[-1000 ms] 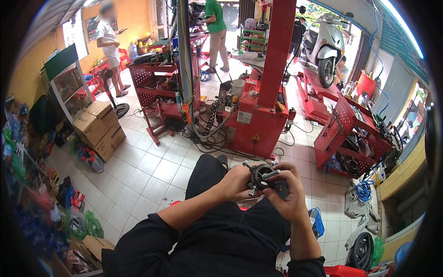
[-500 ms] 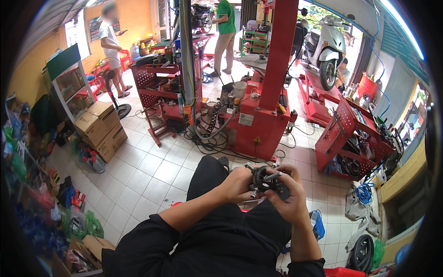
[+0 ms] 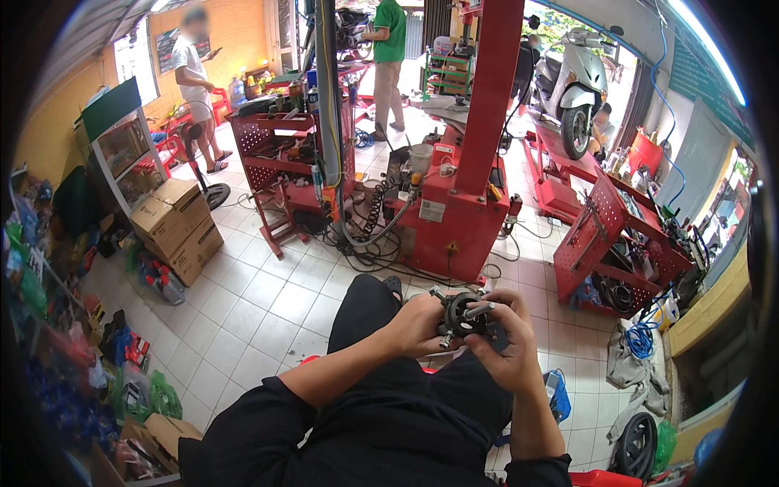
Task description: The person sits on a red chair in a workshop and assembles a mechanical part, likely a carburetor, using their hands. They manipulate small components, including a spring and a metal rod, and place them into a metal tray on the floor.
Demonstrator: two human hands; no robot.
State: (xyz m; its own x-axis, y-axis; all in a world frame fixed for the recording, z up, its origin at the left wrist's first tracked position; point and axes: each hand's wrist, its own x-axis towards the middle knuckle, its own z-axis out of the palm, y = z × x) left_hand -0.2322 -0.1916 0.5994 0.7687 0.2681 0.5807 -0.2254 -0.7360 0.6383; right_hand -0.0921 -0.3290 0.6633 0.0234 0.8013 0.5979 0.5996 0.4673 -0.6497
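Observation:
Above my lap, both hands hold a dark ring-shaped metal part with several bolt-like rods sticking out point(image 3: 459, 315); its exact kind is unclear. My left hand point(image 3: 420, 325) is closed on its left side, near a rod that points up and left. Around the right side, the fingers of my right hand point(image 3: 505, 333) curl over the top next to a thick silvery rod, with the thumb below. My fingers cover parts of the ring on both sides.
Ahead stands a red machine with a tall post point(image 3: 454, 219), cables at its base. Red perforated tool carts point(image 3: 276, 154) stand left and right. Stacked cardboard boxes point(image 3: 174, 223) are at left. A scooter point(image 3: 578, 89) sits on a red lift. Two people stand farther back.
The ring part has turned slightly in my hands, its opening showing more. In the background, the person in green has shifted and straightened, and the person at left has raised a hand-held object.

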